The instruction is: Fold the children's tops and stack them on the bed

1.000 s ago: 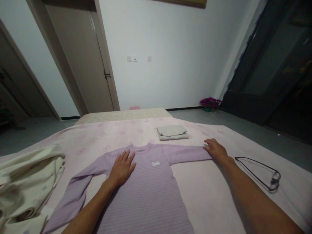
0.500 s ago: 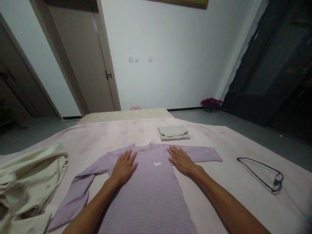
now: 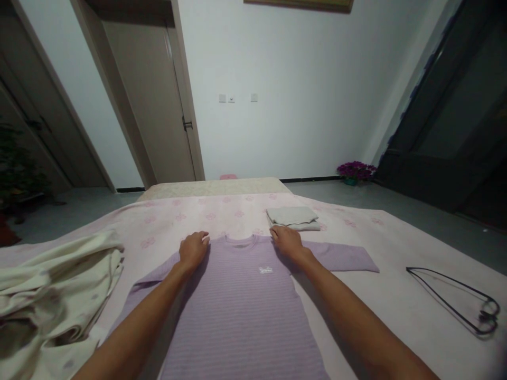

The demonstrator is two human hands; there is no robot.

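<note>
- The shirt (image 3: 245,316), purple and long-sleeved, lies face up on the pink cloth (image 3: 214,208), collar pointing away from the person, white lettering (image 3: 265,270) on the chest.
- The left hand (image 3: 193,249) is at one shoulder of the shirt, fingers bent; I cannot tell whether they pinch the fabric.
- The right hand (image 3: 287,241) is at the other shoulder, fingers drawn in; whether they grip is likewise unclear.
- The sleeve beyond the right hand lies out straight; the other bends down, partly behind the left forearm.
- The folded garment (image 3: 293,214) sits just beyond the right hand.
- Crumpled cream fabric (image 3: 75,279) lies at far left, glasses (image 3: 486,317) at far right.
</note>
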